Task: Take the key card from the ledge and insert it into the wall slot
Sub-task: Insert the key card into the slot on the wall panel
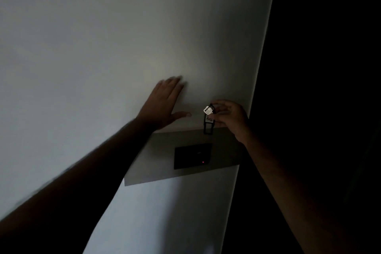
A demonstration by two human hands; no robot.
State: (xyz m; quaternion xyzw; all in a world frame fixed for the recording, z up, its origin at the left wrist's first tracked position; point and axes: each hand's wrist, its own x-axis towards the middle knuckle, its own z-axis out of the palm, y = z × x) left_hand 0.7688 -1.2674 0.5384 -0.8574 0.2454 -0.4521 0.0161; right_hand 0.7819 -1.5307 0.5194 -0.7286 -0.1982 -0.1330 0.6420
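A broad pale painted wall (103,47) fills the dim view, with a grey rectangular recessed panel (156,156) low on it carrying the black rectangular wall slot plate (192,155), lit by a tiny red light. The left hand (162,105) lies flat on the wall, fingers spread apart, holding nothing. Just above the recess edge, the right hand (231,117) has its grip clamped on the black framed key card with a white tag (208,120), which hangs upright above the slot plate, apart from it.

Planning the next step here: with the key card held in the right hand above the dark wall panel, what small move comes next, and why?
Probably lower the right hand so the key card comes down toward the dark wall panel. The card hangs just above it, not yet inserted; the slot itself is too dim to see.
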